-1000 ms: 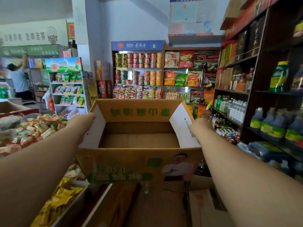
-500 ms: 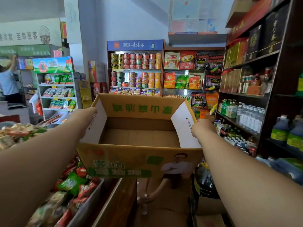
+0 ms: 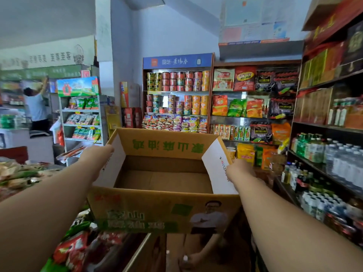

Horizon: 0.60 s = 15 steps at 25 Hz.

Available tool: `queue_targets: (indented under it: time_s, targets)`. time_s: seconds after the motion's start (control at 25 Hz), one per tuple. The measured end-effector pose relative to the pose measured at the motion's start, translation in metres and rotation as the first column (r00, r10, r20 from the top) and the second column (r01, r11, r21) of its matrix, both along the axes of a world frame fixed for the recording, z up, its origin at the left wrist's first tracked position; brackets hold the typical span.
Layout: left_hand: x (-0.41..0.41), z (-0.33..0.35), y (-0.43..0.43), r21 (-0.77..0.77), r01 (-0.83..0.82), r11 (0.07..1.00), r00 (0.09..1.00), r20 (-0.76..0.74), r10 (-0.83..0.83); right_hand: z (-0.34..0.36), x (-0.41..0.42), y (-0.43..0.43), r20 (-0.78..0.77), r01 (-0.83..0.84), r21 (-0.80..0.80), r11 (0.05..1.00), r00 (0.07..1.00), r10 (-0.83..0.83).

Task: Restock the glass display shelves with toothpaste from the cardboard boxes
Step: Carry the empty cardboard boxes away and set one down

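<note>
Slightly leftward the view has been turned since the earlier frame, so the person (image 3: 36, 107) at far left is seen more fully; the cardboard box (image 3: 149, 209) is kept between both hands. It is held up mid-view before the noodle shelves (image 3: 176, 99), open, empty, brown with green lettering, white side flaps raised. The left hand (image 3: 99, 156) is set against its left flap, the right hand (image 3: 239, 170) against its right; the fingers are hidden, so the grip cannot be told.
</note>
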<state>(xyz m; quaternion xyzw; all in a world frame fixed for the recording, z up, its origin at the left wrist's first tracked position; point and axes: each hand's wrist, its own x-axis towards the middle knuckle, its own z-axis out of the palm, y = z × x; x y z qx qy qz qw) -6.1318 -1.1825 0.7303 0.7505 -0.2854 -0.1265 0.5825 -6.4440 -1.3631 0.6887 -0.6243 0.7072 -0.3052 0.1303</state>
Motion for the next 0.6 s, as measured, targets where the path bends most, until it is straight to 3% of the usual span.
queue_targets:
  time_s: [0.12, 0.32, 0.6]
  targets:
    - [0.017, -0.019, -0.058, 0.086, -0.090, 0.992, 0.993, 0.082, 0.083, -0.002, 0.001, -0.059, -0.022, -0.048, -0.019, 0.999, 0.999, 0.048]
    - [0.030, -0.041, -0.140, 0.150, -0.133, 0.980, 0.990, 0.067, 0.125, -0.012, 0.019, -0.146, 0.012, -0.078, 0.004, 0.997, 0.997, 0.077]
    - [0.078, -0.057, -0.263, 0.123, -0.148, 0.981, 0.988, 0.065, 0.140, -0.026, 0.065, -0.266, 0.043, -0.106, -0.007, 0.994, 0.993, 0.106]
